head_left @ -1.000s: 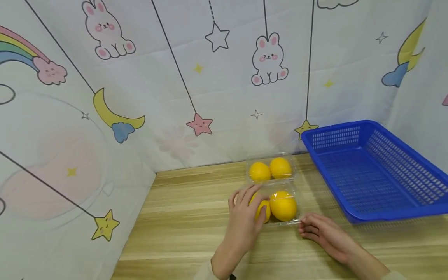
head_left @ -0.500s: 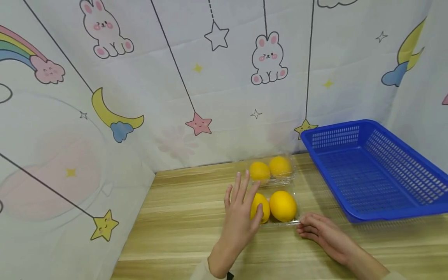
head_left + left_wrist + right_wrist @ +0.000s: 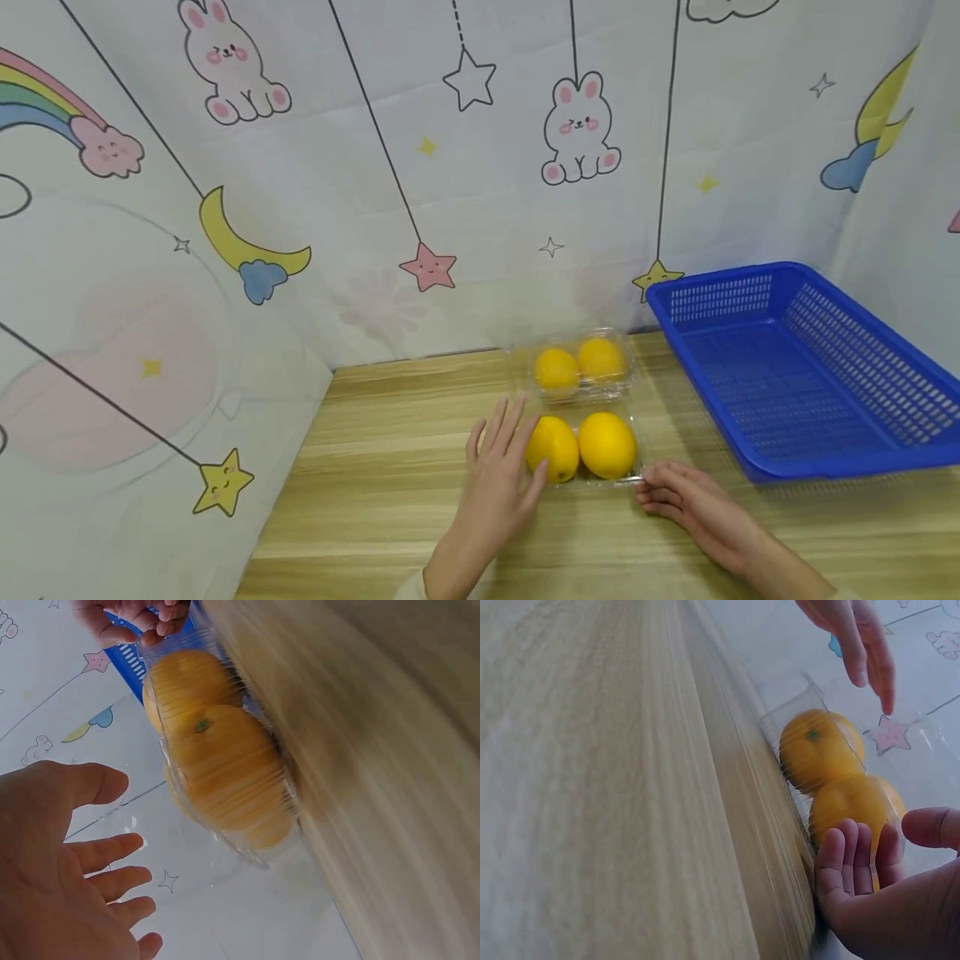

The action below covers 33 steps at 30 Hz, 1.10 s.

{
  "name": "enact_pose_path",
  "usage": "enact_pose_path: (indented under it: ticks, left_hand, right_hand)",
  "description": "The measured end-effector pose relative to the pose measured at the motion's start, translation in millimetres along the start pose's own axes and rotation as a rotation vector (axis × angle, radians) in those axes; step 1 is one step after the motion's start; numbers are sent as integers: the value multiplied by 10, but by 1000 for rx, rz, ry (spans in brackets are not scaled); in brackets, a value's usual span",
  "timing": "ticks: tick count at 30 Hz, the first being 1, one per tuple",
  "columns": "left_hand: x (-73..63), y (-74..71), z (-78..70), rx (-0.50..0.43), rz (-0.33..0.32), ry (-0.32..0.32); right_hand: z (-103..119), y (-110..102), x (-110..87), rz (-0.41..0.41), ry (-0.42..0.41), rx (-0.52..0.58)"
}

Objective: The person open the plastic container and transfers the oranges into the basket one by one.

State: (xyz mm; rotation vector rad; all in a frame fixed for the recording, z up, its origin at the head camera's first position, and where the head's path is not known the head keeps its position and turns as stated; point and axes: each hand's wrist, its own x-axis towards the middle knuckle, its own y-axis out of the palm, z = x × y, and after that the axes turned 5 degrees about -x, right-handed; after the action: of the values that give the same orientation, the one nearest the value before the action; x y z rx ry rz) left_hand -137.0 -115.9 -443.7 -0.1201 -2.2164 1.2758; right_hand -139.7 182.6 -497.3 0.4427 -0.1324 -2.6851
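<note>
Two oranges (image 3: 607, 445) sit side by side in a clear plastic clamshell box (image 3: 596, 482) on the table, and the left one (image 3: 557, 450) has its stem end toward me. Beside that left orange is my left hand (image 3: 495, 483), fingers extended, thumb apart; in the left wrist view its palm (image 3: 45, 870) holds nothing. My right hand (image 3: 693, 504) pinches the box's front right corner with thumb and forefinger, the other fingers curled under. In the right wrist view the right hand (image 3: 885, 892) is at the end of the box, by the oranges (image 3: 821, 750).
Behind lies another clear box (image 3: 628, 379) with two oranges (image 3: 602, 358), close to the printed cloth (image 3: 480, 317) that hangs at the back. A large blue plastic basket (image 3: 810, 467) stands at the right on the wooden table (image 3: 390, 467).
My left hand has drawn back from the left orange, its fingers straightening, and moved left and down. More of that orange shows. My right hand has stayed at the box corner.
</note>
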Motion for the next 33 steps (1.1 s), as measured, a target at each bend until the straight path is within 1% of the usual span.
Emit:
enact_pose_path:
  ticks: [3, 5, 6, 9, 11, 13, 14, 16, 18, 20, 22, 23, 25, 27, 29, 31, 33]
  left_hand:
    - [-63, -15, 58, -14, 39, -19]
    - [-95, -19, 84, -47, 60, -27]
    - [-110, -17, 95, -70, 70, -29]
    - [-149, -11, 116, -125, 96, -31]
    - [-174, -11, 125, -126, 107, -28]
    - [-203, -25, 132, -104, 117, -21]
    - [-222, -38, 135, -84, 123, -15]
    - [-258, -74, 136, -42, 148, -9]
    - [-301, -108, 137, -14, 200, -8]
    - [-344, -138, 136, -1, 261, 11]
    - [-385, -158, 139, -1, 325, 41]
    - [-406, -165, 143, 6, 350, 67]
    - [-446, -185, 148, 18, 381, 129]
    - [-481, -205, 153, 31, 401, 176]
    - [-514, -224, 158, 56, 408, 214]
    - [-542, -237, 164, 78, 410, 235]
    - [-566, -242, 171, 102, 423, 236]
  right_hand:
    - [25, 14, -5, -24, 13, -19]
    - [53, 25, -16, -64, 22, -45]
    - [71, 30, -23, -94, 28, -66]
    - [134, 65, -42, -216, 44, -156]
    - [177, 100, -51, -289, 40, -234]
    - [217, 135, -52, -338, 25, -308]
    - [233, 149, -52, -347, 7, -336]
    - [260, 177, -50, -363, -40, -404]
    - [262, 198, -44, -389, -133, -490]
    - [253, 223, -43, -442, -250, -607]
    - [237, 260, -41, -510, -371, -732]
    - [231, 278, -35, -542, -431, -785]
    - [245, 319, -20, -579, -513, -860]
    - [271, 359, 7, -568, -564, -890]
    - [311, 391, 42, -536, -597, -902]
    - [353, 423, 79, -500, -618, -916]
    - [395, 456, 119, -472, -635, -932]
